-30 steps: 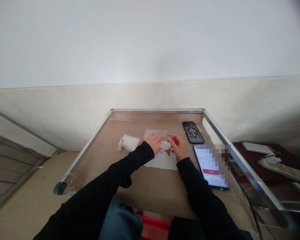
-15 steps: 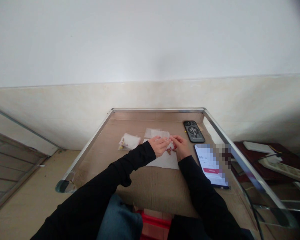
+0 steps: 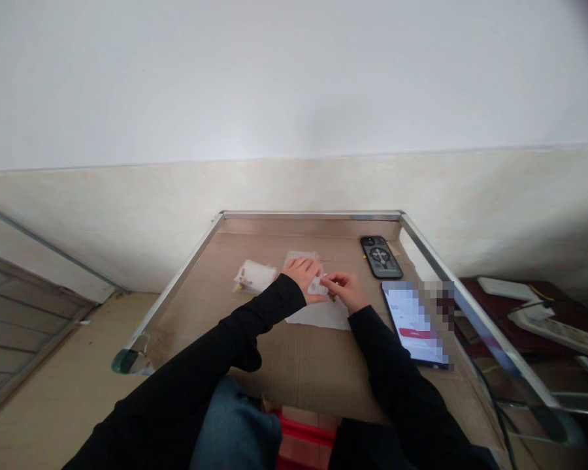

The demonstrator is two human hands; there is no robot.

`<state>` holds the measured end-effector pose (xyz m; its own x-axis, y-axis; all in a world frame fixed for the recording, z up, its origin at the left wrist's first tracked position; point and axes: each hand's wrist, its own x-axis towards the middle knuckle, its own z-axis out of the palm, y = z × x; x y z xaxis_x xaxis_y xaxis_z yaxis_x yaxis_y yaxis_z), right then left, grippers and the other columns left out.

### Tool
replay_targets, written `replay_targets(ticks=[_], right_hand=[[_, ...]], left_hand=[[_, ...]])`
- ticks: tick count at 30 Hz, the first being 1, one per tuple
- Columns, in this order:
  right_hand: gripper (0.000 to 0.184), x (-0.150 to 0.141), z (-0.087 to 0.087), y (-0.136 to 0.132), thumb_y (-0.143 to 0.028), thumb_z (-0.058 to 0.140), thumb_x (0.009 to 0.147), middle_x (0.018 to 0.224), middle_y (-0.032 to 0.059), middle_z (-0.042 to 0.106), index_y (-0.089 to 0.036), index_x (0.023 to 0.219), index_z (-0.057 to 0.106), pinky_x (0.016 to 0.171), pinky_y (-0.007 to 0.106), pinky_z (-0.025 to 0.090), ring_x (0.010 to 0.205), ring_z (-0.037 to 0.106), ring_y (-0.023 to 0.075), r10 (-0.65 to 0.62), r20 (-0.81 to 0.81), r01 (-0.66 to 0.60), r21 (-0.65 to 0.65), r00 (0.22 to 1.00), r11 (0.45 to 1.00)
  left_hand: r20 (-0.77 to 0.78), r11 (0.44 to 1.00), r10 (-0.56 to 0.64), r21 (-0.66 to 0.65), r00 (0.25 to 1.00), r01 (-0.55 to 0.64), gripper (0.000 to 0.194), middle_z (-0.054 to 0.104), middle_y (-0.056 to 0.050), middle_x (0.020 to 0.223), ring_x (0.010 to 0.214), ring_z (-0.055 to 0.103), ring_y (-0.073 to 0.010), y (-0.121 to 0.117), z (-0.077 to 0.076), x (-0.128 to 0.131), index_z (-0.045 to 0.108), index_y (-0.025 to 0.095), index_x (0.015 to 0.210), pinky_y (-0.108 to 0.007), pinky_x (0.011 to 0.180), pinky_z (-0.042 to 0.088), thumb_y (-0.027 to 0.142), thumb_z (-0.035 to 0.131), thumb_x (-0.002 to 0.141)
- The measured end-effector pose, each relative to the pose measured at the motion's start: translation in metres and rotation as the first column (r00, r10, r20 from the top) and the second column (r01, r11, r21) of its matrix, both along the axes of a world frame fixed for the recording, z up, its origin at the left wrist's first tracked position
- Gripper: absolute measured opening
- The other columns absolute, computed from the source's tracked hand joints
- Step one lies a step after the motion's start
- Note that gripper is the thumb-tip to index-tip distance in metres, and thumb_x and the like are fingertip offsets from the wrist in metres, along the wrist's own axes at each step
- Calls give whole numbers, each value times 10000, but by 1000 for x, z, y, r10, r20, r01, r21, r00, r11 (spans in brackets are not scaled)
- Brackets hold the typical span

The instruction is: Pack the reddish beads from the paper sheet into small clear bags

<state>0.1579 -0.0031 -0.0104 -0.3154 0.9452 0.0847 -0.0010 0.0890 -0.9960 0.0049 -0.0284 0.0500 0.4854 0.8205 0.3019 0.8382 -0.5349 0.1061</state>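
Note:
Both my hands meet over a white sheet of paper [image 3: 318,314] on the cardboard-covered table [image 3: 294,365]. My left hand [image 3: 304,275] is curled around a small clear plastic bag [image 3: 317,284], holding it up off the paper. My right hand [image 3: 343,290] pinches at the bag's edge with closed fingers; whatever sits between its fingertips is too small to name. The small red pieces that lay on the paper are mostly hidden behind my hands. More clear bags [image 3: 298,256] lie just beyond my left hand.
A small filled bag [image 3: 255,277] lies to the left of the paper. A dark phone [image 3: 381,256] lies at the back right, a lit phone [image 3: 414,323] nearer on the right. A metal rim [image 3: 441,274] edges the table. A red crate [image 3: 304,438] sits below.
My left hand picked a clear bag off the stack and brought it toward my right hand. My right hand lifted from the red pieces and closed on the bag's edge.

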Motion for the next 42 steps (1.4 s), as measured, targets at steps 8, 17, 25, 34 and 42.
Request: replay_targets(ticks=[8, 17, 25, 34, 42], right_hand=[[307, 2, 7, -4, -411, 513, 691, 426, -20, 462, -131, 582, 573, 355, 192, 301, 361, 397, 70, -48, 141, 27, 149, 989, 988], [340, 7, 10, -4, -427, 446, 737, 470, -6, 503, -132, 691, 609, 402, 203, 343, 413, 459, 94, -88, 193, 48, 205, 977, 978], [192, 13, 6, 0, -348, 535, 680, 730, 32, 543, -189, 751, 617, 599, 259, 363, 646, 483, 134, -220, 559, -153, 544, 800, 825], [92, 9, -2, -3, -299, 575, 650, 726, 14, 515, -231, 693, 620, 636, 284, 278, 733, 453, 157, -235, 737, -323, 528, 633, 785], [155, 10, 2, 0, -321, 526, 701, 668, 20, 499, -189, 688, 605, 635, 273, 312, 676, 451, 141, -229, 651, -231, 542, 724, 808]], left_hand=[[23, 1000, 22, 18, 999, -22, 446, 527, -56, 886, 892, 415, -217, -1, 0, -1, 469, 167, 819, -344, 747, 305, 544, 522, 585], [211, 1000, 30, -12, 977, -28, 397, 544, -49, 875, 879, 433, -194, 4, -9, -8, 461, 168, 793, -329, 775, 339, 509, 541, 607], [397, 997, 69, -42, 915, -57, 484, 537, -31, 914, 847, 454, -184, 0, -21, -19, 432, 174, 912, -321, 778, 383, 472, 594, 568], [363, 985, 29, -171, 931, 36, 554, 518, -60, 952, 886, 449, -208, -10, -37, -19, 430, 151, 996, -335, 753, 403, 444, 613, 563], [324, 978, 1, -199, 946, 67, 601, 492, -90, 1005, 928, 429, -217, -14, -51, -17, 405, 127, 1049, -349, 820, 365, 442, 607, 579]])
